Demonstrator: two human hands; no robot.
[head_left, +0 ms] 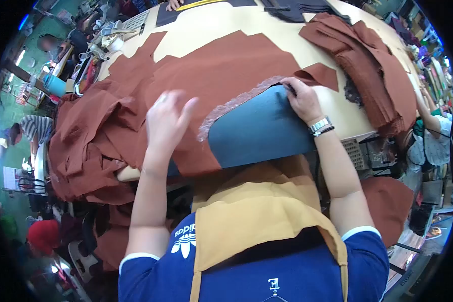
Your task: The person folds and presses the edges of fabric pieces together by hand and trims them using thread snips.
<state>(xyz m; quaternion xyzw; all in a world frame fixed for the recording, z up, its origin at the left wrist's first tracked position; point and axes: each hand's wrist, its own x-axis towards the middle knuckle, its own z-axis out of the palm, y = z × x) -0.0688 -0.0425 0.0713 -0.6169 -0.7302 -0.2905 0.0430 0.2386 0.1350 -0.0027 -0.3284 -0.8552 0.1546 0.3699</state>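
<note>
A dark blue-green sheet (261, 128) with a curved far edge lies at the table's near side, on reddish-brown material. Along that curve runs a wrinkled, shiny translucent strip (226, 106). At the sheet's far right corner, my right hand (304, 100) is closed with its fingertips pinching the edge; a small dark bit shows at the fingers. My left hand (170, 120) is raised above the reddish-brown material (221, 63), thumb spread from the motion-blurred fingers, and nothing shows in it.
Rumpled reddish-brown pieces (93, 131) heap at the left, and a folded stack (365, 70) lies at the right. Dark pieces (297, 9) and a yellow strip (199, 4) sit at the far edge, near another person's hand (174, 4). People are at both sides.
</note>
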